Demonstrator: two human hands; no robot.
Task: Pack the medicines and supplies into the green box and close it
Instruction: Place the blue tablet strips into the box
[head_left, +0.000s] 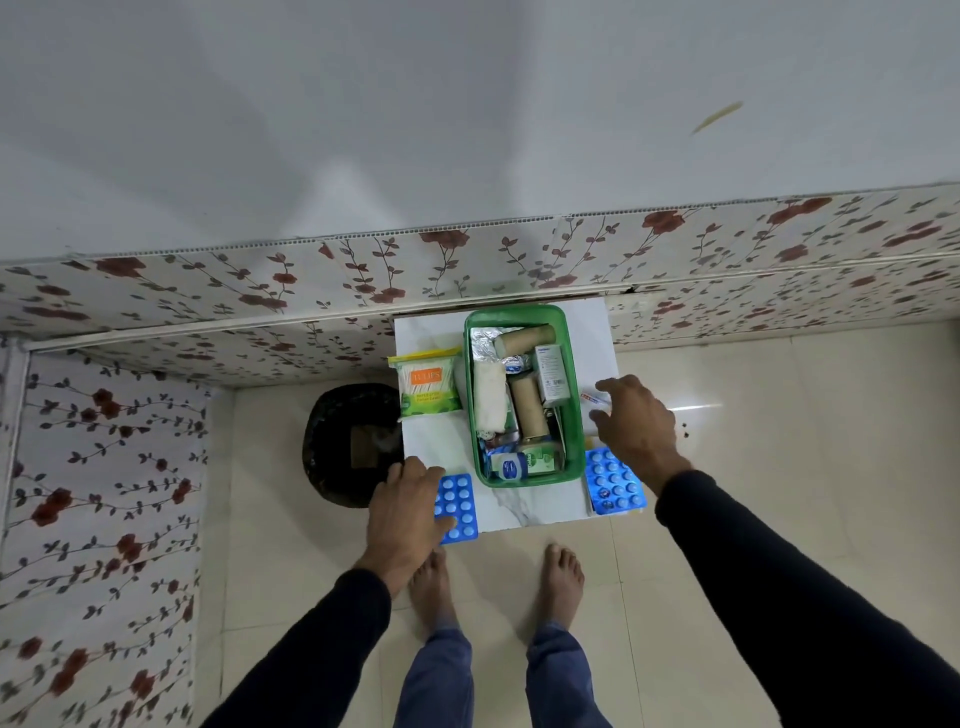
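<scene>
Hands: left hand (404, 512) flat, fingers spread on the blue blister strip (458, 508), long axis running away from the wrist; green box (522, 395) just beyond, to its right. Right hand (635, 426) open over a small tube (596, 399), possibly touching it; second blister strip (613, 480) beneath the wrist.

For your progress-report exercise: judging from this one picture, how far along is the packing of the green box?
Done: the open green plastic box already holds cardboard rolls, a white gauze roll, cartons and bottles. In hand: the left hand rests on a blue tablet blister strip; the right hand reaches over a small white tube. Left: a second blue blister strip, the green cotton-bud packet, and closing; no lid is visible.
</scene>
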